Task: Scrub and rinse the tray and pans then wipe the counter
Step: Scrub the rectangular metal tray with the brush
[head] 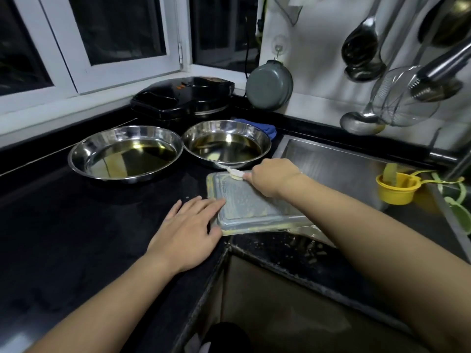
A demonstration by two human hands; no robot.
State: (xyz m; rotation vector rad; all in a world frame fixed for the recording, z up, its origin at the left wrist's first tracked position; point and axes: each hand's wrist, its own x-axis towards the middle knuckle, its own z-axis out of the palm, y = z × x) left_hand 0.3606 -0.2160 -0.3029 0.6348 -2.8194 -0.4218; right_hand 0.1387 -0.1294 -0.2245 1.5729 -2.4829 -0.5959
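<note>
A rectangular metal tray with yellowish residue lies on the black counter at the sink's left edge. My left hand rests flat on the counter, its fingers touching the tray's near left corner. My right hand is at the tray's far edge, pinching a small pale scrap, perhaps a scrubber. Two round steel pans stand behind the tray: the left pan and the right pan, both with oily liquid inside.
A steel sink lies to the right, with a yellow cup in it. A black electric griddle, a grey pot lid and a blue cloth sit behind. Ladles and a strainer hang on the right wall.
</note>
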